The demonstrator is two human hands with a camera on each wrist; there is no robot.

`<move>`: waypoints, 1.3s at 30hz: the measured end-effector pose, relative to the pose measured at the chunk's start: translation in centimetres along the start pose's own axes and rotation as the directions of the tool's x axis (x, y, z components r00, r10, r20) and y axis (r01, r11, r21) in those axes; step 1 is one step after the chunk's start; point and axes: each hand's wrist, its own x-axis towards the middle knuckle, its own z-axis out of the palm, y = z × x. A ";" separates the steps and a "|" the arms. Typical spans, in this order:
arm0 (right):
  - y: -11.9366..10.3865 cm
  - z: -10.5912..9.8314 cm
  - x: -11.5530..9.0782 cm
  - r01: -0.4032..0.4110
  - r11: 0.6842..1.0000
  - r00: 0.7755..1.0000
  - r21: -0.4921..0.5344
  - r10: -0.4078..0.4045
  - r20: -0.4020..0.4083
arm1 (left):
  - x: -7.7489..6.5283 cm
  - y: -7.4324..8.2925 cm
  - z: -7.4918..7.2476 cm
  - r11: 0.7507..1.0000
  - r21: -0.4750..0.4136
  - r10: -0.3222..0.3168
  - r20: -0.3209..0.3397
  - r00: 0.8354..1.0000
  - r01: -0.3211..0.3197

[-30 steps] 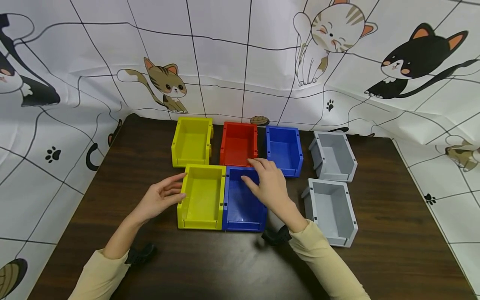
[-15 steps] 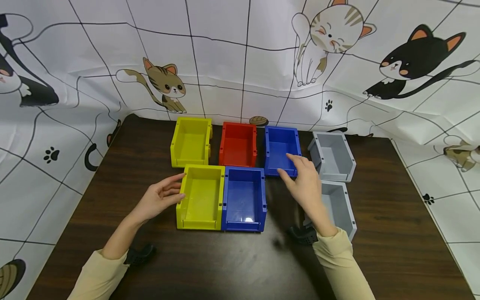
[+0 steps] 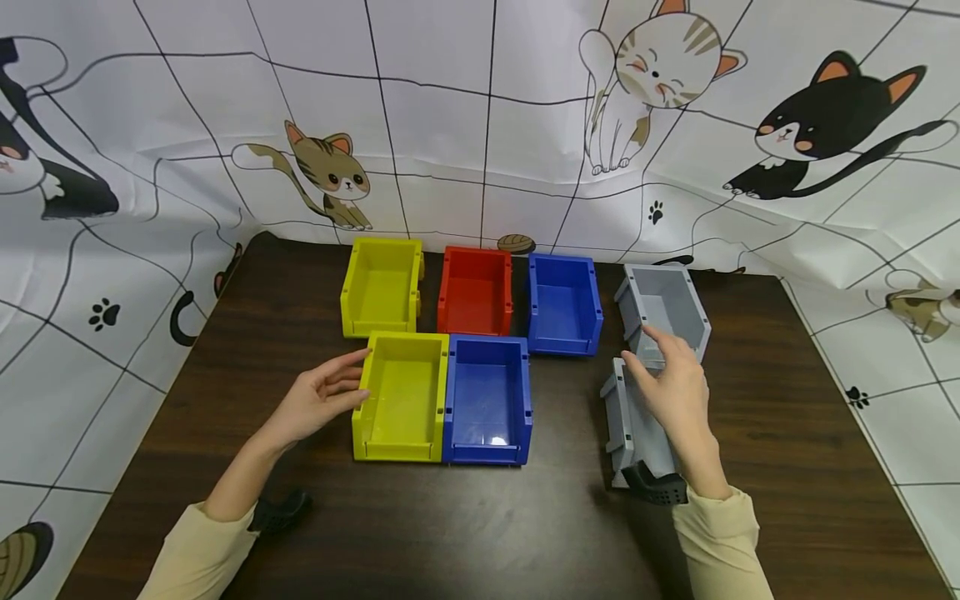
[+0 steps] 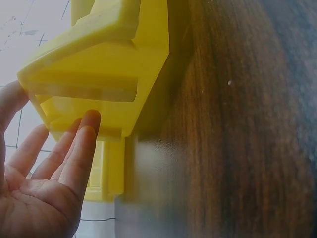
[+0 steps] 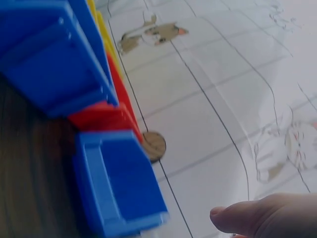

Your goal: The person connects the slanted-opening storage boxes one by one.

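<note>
On a wood-grain table (image 3: 480, 533) backed by cat-print sheeting (image 3: 435, 125), the front yellow bin (image 3: 407, 404) is touched by the loosely spread left hand (image 3: 318, 402); the right hand (image 3: 681, 396), thumb parted, is held over the front grey bin (image 3: 618, 417). Both seem light, stiff, best gripped by side walls (image 3: 363, 425).

From the head, the table (image 3: 420, 533) is seen from above; from the left wrist, the front yellow bin (image 4: 94, 59) up close. The cat sheet (image 3: 450, 200) is faced by head and right wrist.
</note>
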 end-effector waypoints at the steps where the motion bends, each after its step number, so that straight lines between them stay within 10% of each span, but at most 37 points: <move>1: 0.3 -0.2 -0.1 -0.017 1.000 1.000 -0.007 0.017 0.004 | 0.0 0.0 0.0 1.000 0.000 -0.001 0.001 1.000 0.001; 39: 6.3 -2.3 -2.8 -0.324 0.946 0.943 0.005 0.322 0.084 | 0.0 0.4 0.0 1.000 -0.005 -0.008 0.006 1.000 0.008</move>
